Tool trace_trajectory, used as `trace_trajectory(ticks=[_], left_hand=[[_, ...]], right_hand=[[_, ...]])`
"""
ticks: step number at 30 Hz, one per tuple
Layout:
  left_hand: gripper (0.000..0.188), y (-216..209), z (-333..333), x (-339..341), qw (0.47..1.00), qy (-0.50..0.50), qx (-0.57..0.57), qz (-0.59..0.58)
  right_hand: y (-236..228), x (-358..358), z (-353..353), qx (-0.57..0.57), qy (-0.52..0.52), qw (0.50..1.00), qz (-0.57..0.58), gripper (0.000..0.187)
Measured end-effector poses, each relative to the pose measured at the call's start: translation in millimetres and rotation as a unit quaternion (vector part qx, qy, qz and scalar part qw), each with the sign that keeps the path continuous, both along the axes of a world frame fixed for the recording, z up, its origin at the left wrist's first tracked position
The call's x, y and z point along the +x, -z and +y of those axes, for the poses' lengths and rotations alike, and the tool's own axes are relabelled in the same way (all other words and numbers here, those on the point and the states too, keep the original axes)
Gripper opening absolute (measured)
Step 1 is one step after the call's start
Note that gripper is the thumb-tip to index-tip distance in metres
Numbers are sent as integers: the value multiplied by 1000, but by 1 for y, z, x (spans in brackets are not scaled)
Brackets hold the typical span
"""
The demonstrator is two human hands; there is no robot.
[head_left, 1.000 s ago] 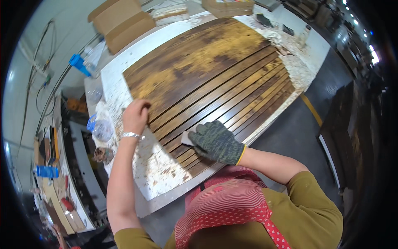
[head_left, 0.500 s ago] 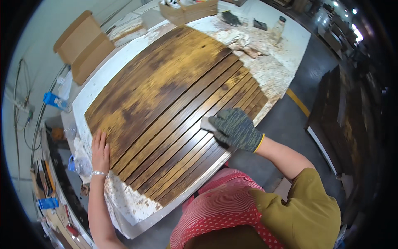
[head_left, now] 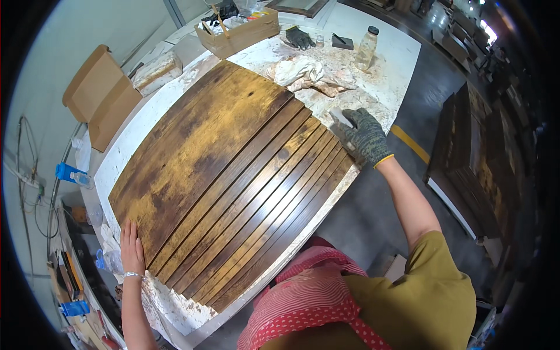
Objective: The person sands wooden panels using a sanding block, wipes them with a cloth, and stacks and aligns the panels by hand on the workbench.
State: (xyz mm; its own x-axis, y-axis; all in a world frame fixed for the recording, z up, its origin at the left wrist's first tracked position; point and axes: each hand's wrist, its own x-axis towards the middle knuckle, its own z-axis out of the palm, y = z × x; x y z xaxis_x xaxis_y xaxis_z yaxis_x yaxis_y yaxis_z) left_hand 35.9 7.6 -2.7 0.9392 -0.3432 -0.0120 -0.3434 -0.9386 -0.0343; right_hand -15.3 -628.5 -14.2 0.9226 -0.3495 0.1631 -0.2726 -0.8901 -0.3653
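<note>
Brown-stained wooden boards point(head_left: 192, 146) lie side by side on the white table, a broad one at the far side and several narrower-looking strips nearer me, their ends stepped. My left hand point(head_left: 132, 248) is bare and rests with its fingers stretched out on the boards' left end. At their right end is my right hand point(head_left: 367, 137) in a dark grey-green knitted glove with a yellow cuff. Its fingers are closed round a small pale flat pad point(head_left: 340, 118), partly hidden by the glove. The pad's kind cannot be made out.
Beyond the boards lie a crumpled white cloth point(head_left: 300, 73), a dark glove point(head_left: 300, 38), a small dark block point(head_left: 342, 41) and a capped clear bottle point(head_left: 366, 49). Cardboard boxes point(head_left: 245, 36) stand at the back and left. Stacked dark panels point(head_left: 466, 157) stand right, across the floor.
My right hand has moved with the pad from the middle of the strips to their right end, away from me. My left hand stays on the left end. The whole view has shifted.
</note>
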Motion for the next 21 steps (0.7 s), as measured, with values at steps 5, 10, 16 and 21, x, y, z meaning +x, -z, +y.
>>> trace_trajectory(ticks=[5, 10, 16, 21], left_hand=[[48, 4, 1, 3, 1000, 9, 1, -8], [48, 3, 10, -4, 1000, -15, 1, -2], [45, 7, 5, 2, 999, 15, -35, -16], [42, 10, 19, -2, 997, 33, -36, -55]], right_hand=[[7, -5, 52, -20, -40, 997, -67, 37], [-7, -23, 97, -33, -203, 972, -116, 34], [16, -12, 76, -52, -67, 988, -130, 38], [14, -37, 179, -60, -202, 961, -177, 39]])
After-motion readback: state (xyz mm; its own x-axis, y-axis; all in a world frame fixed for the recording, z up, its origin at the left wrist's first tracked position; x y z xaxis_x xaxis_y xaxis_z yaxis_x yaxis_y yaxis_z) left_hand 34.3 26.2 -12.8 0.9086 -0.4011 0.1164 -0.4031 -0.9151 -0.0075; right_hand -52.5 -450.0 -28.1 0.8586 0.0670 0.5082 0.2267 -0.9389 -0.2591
